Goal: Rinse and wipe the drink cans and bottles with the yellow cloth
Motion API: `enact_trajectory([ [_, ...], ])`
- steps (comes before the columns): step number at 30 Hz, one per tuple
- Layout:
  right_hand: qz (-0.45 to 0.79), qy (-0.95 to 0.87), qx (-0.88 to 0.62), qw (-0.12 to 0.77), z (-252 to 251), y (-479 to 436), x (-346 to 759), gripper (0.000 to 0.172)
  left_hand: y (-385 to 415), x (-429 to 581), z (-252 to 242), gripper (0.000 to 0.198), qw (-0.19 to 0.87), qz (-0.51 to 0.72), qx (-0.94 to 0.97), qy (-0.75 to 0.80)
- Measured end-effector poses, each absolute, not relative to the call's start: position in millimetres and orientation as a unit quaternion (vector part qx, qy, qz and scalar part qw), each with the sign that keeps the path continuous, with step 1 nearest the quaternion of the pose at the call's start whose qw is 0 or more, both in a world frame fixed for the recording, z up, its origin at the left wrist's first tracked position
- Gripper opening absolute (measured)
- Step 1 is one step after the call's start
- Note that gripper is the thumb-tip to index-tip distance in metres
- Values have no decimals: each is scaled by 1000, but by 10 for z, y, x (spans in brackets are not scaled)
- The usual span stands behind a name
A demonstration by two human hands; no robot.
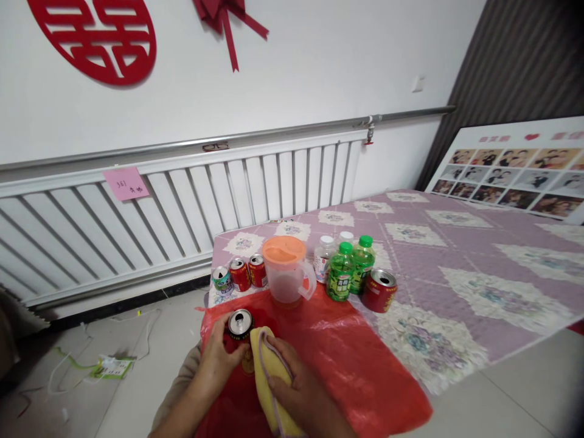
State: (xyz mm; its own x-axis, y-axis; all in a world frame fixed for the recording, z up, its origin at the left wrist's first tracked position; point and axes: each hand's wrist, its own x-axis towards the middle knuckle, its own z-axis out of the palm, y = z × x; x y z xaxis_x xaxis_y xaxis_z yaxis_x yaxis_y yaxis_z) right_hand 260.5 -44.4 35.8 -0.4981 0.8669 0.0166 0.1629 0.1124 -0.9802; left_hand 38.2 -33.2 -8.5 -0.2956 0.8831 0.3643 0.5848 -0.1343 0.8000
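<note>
My left hand (pixel 222 353) is closed around an opened drink can (pixel 240 323) with a silver top and a dark rim, standing at the near left of the table. Folded in my right hand (pixel 296 380) is a yellow cloth (pixel 267 377) with a purple edge, held close against the can's right side. Both hands are over a red plastic sheet (pixel 347 359). The lower part of the can is partly hidden by my fingers and the cloth.
Behind the sheet stands a clear pitcher (pixel 285 277) with an orange lid. A green can (pixel 222 281) and two red cans (pixel 239 275) are left of it. Green bottles (pixel 340 274), white-capped bottles (pixel 323 258) and a red can (pixel 380 291) stand right. A radiator (pixel 255 182) lines the wall.
</note>
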Motion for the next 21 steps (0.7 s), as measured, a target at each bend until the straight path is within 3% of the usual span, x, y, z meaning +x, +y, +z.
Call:
enact_trajectory([
  [5,550,-659,-393,329,373,-443,2601,68,-348,404,-43,59,150,481,567,652],
  [8,553,-656,-397,326,400,-444,2604,67,-371,355,-18,71,163,466,574,653],
  [11,553,-654,-397,331,402,-447,2602,67,-395,299,32,79,216,444,596,633],
  [14,559,-648,-394,335,401,-450,2598,67,-398,277,59,73,265,437,616,600],
  [21,557,-637,-407,345,384,-408,2611,68,-351,380,-63,74,188,469,580,639],
])
